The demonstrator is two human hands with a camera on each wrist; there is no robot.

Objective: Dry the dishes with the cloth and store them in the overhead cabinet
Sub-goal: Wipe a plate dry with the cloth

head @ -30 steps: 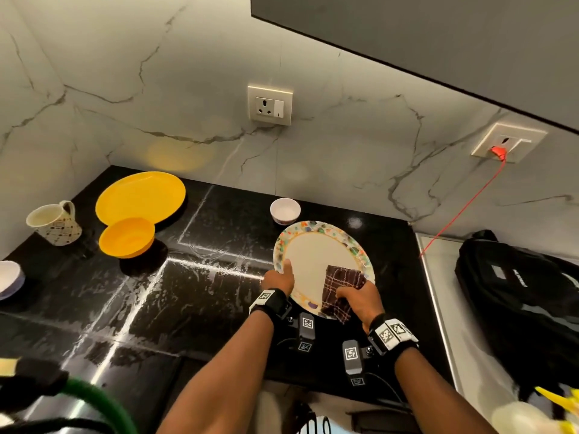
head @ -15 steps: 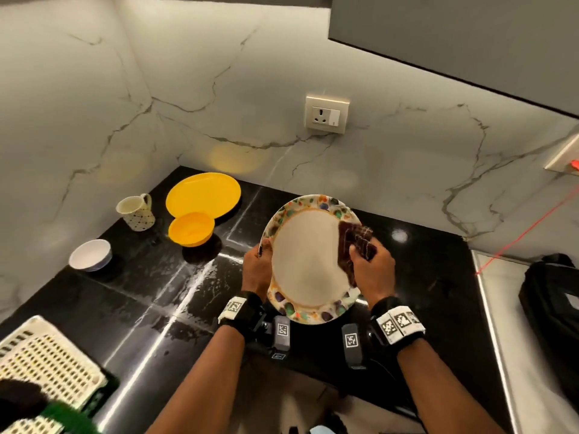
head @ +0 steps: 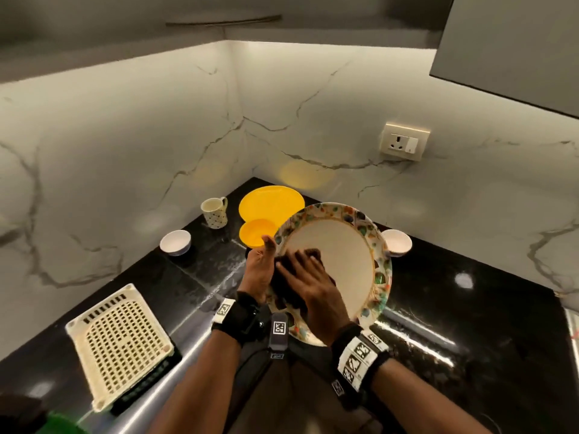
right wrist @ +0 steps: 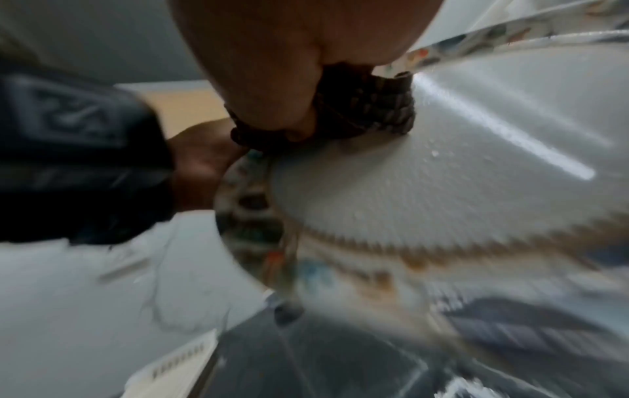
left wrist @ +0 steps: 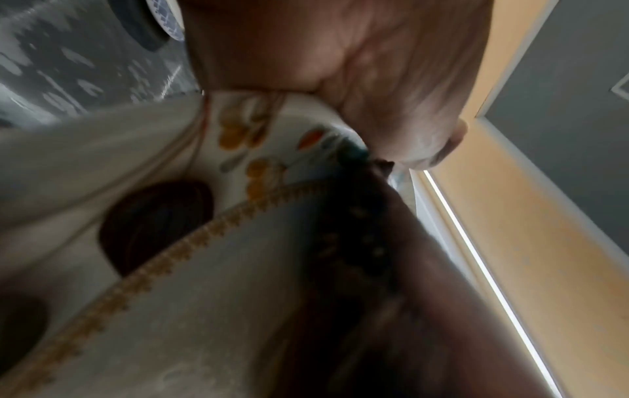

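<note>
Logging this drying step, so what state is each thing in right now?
Patterned plate: tilted, off the counter, droplets on its face.
Cloth: pressed on the plate.
Left hand: holds the plate's rim.
Right hand: presses the cloth.
Mug: upright.
Yellow bowl: upright on the counter.

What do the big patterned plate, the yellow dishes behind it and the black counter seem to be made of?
Patterned plate: likely melamine or glazed ceramic; smooth off-white centre, printed coloured rim, soft sheen, water droplets in the right wrist view.
Yellow plate and yellow bowl: probably plastic; uniform bright colour, matte look.
Counter: polished black stone, perhaps granite; mirror-like reflections and pale veins.
</note>
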